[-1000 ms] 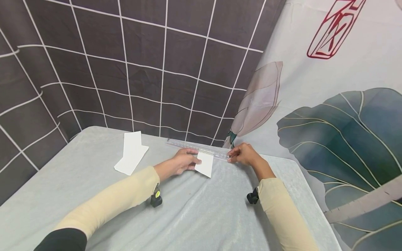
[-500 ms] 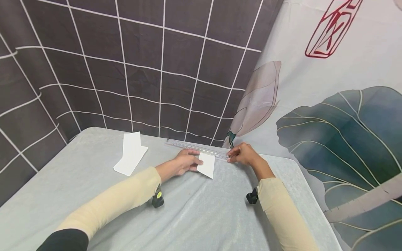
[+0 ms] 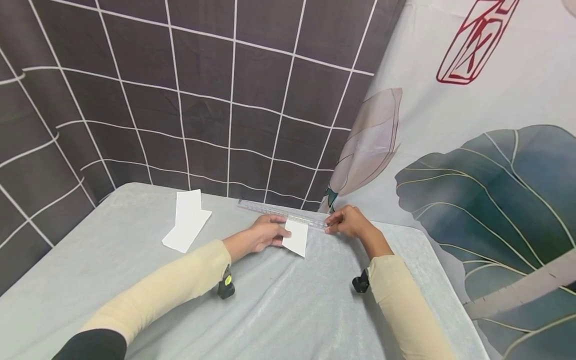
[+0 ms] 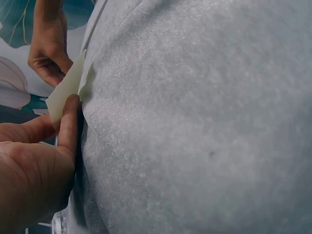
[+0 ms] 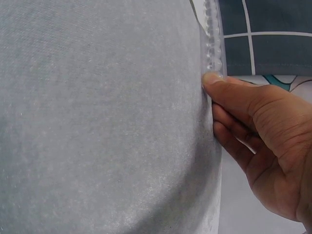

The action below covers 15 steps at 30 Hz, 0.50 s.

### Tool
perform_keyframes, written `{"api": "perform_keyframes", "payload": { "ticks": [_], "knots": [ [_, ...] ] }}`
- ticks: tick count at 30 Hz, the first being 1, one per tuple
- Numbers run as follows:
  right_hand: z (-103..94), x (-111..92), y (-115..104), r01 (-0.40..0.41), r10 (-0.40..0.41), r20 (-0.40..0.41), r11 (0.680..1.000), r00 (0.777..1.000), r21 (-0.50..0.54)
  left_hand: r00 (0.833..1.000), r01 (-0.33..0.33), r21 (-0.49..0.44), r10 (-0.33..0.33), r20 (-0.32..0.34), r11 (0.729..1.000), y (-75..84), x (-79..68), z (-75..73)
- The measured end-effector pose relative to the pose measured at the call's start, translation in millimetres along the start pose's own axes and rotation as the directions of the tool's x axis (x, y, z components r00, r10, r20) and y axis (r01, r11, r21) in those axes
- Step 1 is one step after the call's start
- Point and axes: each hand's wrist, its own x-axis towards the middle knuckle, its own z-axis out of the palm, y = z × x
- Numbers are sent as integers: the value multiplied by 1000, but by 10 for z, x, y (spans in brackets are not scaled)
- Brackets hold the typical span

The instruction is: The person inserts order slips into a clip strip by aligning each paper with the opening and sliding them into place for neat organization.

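Observation:
My left hand (image 3: 265,234) pinches a small white piece of paper (image 3: 297,239) between thumb and fingers, its top edge against a clear plastic ruler (image 3: 261,206). In the left wrist view the paper (image 4: 67,92) has a slightly ragged edge and tilts up from the cloth. The right end of the ruler is pinched by my right hand (image 3: 351,221). From the right wrist, the thumb lies on the end of the ruler (image 5: 213,44), with the fingers bent at its far side. Whether the left fingers also touch the ruler, I cannot tell.
White paper pieces (image 3: 189,222) lie overlapping, or as one bent strip, at the back left of the cloth-covered table (image 3: 288,310). A dark gridded curtain (image 3: 202,120) hangs behind the table's far edge, and a white printed curtain (image 3: 427,110) stands to the right.
The left hand and its paper have shifted slightly right along the ruler, mostly in the first half second. Right hand and ruler stay about where they were.

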Motion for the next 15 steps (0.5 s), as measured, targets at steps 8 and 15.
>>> {"api": "perform_keyframes", "payload": {
  "ticks": [8, 15],
  "knots": [
    [7, -5, 13, -7, 7, -2, 1000, 1000, -10, 1000, 3, 6, -3, 4, 1000, -14, 10, 46],
    [6, -8, -3, 6, -6, -11, 1000, 1000, -14, 1000, 9, 4, -9, 10, 1000, -23, 20, 84]
  ]
}}
